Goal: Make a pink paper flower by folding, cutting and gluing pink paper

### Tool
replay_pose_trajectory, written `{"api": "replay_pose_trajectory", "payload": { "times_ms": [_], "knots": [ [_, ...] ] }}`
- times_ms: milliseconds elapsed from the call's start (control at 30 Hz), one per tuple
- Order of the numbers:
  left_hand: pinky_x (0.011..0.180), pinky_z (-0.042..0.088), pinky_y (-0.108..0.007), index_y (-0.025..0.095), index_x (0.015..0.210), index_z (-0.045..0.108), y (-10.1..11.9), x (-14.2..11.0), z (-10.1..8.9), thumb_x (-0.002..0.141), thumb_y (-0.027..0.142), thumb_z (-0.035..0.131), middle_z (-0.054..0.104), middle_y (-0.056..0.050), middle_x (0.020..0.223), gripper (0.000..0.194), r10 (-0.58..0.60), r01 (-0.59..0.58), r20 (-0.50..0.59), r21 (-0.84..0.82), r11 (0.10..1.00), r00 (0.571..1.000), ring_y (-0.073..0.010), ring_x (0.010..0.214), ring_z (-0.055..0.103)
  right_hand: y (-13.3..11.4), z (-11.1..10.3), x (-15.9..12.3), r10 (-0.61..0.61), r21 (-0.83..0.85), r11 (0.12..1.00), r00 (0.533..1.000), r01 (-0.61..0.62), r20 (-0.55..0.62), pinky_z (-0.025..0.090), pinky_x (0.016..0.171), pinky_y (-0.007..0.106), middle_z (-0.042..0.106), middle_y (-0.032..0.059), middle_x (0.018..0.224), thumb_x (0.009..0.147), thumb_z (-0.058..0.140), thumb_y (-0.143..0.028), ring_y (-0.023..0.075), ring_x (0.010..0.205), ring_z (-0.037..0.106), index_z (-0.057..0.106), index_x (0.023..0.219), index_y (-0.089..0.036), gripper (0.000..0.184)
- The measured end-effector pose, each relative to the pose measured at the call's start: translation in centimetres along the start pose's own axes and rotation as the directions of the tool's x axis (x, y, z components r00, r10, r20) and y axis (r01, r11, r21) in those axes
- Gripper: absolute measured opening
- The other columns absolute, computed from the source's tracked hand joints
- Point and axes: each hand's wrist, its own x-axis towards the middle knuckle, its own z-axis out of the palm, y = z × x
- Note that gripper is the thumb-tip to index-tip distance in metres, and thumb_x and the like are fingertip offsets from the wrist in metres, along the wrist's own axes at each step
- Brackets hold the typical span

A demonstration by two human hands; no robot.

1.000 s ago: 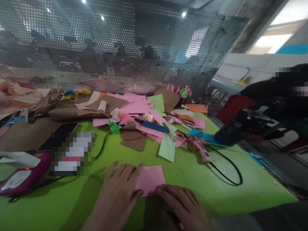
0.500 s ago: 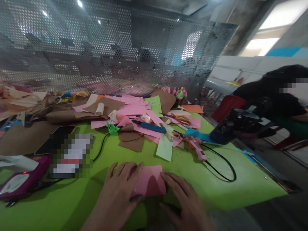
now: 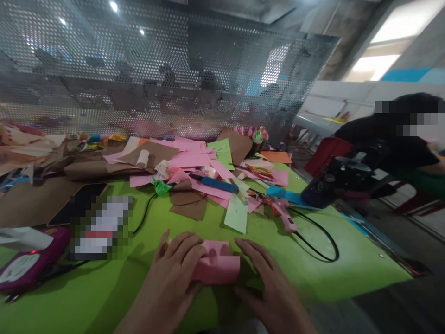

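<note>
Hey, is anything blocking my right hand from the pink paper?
Nothing visible stands between your right hand and the pink paper, just shadowed green tabletop. Your left hand covers the paper's left part.

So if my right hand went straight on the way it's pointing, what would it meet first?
Probably the curled pink paper, just ahead of your right hand. Depth is hard to judge from here, though, so the hand could pass over it.

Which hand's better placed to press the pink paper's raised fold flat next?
Left, probably: the left hand rests on the pink paper, fingers over it. The right hand is open beside the paper, apparently not touching.
</note>
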Motion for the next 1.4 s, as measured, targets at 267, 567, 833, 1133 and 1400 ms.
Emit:
{"api": "replay_pose_trajectory", "payload": {
  "times_ms": [267,567,833,1133,1400],
  "knots": [
    [0.114,-0.001,-0.056,0.027,0.078,0.052,-0.1,-1.0,-0.9,0.065,-0.006,0.038,0.071,0.006,0.082,0.038,0.144,-0.147,-0.095,-0.024,0.989,0.985,-0.0193,0.106,0.06,-0.9,-0.8,0.7,-0.209,-0.099,0.972,0.976,0.215,0.06,0.039,0.102,0.053,0.036,0.0033,0.152,0.052,0.046,0.001,0.0311,0.134,0.037,0.049,0.136,-0.032,0.09],
    [0.116,0.0,-0.052,0.026,0.069,0.053,-1.3,-1.4,-0.9,0.08,-0.002,0.041,0.075,0.01,0.089,0.032,0.201,-0.204,-0.046,-0.061,0.977,0.978,-0.0181,0.116,0.057,-0.6,-1.6,1.1,-0.504,-0.139,0.86,0.859,0.491,-0.088,0.043,0.097,0.041,0.062,-0.0019,0.132,0.082,0.054,-0.005,0.0239,0.125,0.048,0.07,0.101,-0.032,0.037],
    [0.118,0.008,-0.05,0.03,0.091,0.063,-3.0,-3.0,-2.2,0.073,-0.003,0.043,0.074,0.008,0.11,0.042,0.144,-0.14,-0.025,0.109,0.984,0.989,-0.0181,0.113,0.061,-1.2,-2.7,0.4,-0.507,-0.138,0.841,0.851,0.524,0.14,0.033,0.11,0.044,0.064,0.0032,0.129,0.076,0.051,-0.004,0.0202,0.122,0.055,0.062,0.093,-0.026,0.03],
    [0.108,-0.001,-0.073,0.039,0.131,0.052,-1.3,-6.4,-0.2,0.065,0.004,0.052,0.053,-0.002,0.141,0.075,0.055,-0.075,0.061,0.407,0.91,0.997,-0.0341,0.124,0.053,-1.9,-2.1,1.2,-0.457,-0.028,0.873,0.838,0.487,0.297,0.034,0.11,0.044,0.065,0.0037,0.128,0.076,0.055,-0.008,0.0201,0.12,0.058,0.061,0.109,-0.028,0.039],
    [0.112,0.01,-0.066,0.041,0.13,0.052,-2.1,-7.2,0.0,0.064,0.012,0.062,0.044,-0.003,0.148,0.073,0.056,-0.074,0.063,0.332,0.94,0.996,-0.0325,0.131,0.046,-0.7,-1.5,3.5,-0.448,0.127,0.894,0.84,0.43,0.306,0.044,0.097,0.038,0.068,0.0025,0.124,0.081,0.055,-0.006,0.0193,0.114,0.061,0.063,0.117,-0.032,0.045]
  ]
}}
